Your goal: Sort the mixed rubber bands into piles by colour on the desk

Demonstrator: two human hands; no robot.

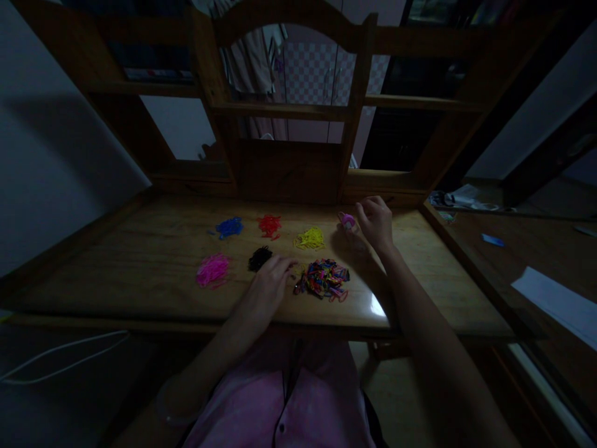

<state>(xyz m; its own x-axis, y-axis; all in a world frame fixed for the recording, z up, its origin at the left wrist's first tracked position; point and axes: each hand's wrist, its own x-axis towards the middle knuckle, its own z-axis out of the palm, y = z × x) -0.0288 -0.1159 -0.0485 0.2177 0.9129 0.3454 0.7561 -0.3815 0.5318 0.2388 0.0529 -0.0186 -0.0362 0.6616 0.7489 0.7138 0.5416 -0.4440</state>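
On the wooden desk, my left hand [273,278] rests with fingers stretched toward a mixed pile of multicoloured rubber bands [324,278]; nothing shows clearly in it. A heap of black rubber bands [259,257] lies just beyond that hand. Over the desk's far right, my right hand [375,223] has its fingers curled together, and whatever they hold is too small to tell. Beside it is a small pink round object [347,221]. Single-colour heaps lie around: yellow bands [311,238], red bands [269,226], blue bands [228,228] and pink bands [213,270].
A wooden shelf frame [289,112] rises along the desk's back edge. To the right, a side surface [494,258] holds white paper [559,305] and a small blue item [492,240]. A white cord [65,348] hangs at lower left. The light is dim.
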